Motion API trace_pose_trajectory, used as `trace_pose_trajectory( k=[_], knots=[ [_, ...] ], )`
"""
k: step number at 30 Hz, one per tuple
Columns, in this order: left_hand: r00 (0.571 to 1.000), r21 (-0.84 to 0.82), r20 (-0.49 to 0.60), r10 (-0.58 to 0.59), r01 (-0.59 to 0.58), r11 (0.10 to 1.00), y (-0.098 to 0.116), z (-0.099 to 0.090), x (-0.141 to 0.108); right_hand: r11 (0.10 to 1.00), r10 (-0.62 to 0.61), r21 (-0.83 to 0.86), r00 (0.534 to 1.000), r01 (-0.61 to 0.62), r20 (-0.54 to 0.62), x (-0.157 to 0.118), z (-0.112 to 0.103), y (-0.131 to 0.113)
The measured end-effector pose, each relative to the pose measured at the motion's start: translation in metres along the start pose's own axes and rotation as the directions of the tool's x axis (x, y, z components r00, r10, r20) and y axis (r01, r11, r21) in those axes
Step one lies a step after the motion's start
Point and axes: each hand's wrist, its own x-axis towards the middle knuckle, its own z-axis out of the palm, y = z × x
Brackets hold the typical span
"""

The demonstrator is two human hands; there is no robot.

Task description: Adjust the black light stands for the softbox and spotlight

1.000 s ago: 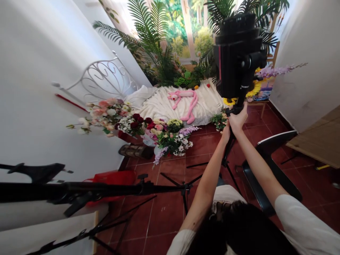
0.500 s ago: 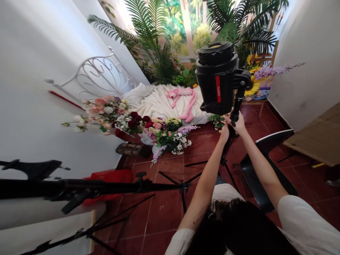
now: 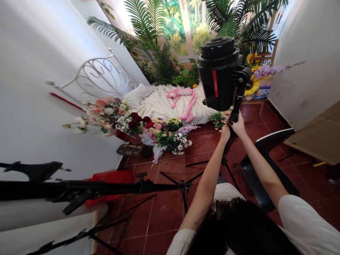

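The black, barrel-shaped studio light [image 3: 220, 79] sits just above the left grip [image 3: 225, 131] and right grip [image 3: 239, 126], both clasped round its slim stand [image 3: 225, 154].

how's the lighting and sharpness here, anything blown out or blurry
Head view: window backdrop glares white in patches; head view: red label on black lamp is legible; head view: hands show no obvious motion blur; head view: near stand pole is mostly silhouette.

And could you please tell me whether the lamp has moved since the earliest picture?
Yes: the lamp has moved left and lower in view, nearer the pink toy.
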Motion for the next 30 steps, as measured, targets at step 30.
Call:
trace_pose_trajectory(
  k=[30],
  knots=[
    [0.999, 0.040, 0.007, -0.052, 0.052, 0.998, 0.010, 0.007, -0.012, 0.785, 0.619, -0.029, 0.783, -0.619, 0.064, -0.098, -0.034, 0.001]
  ],
)
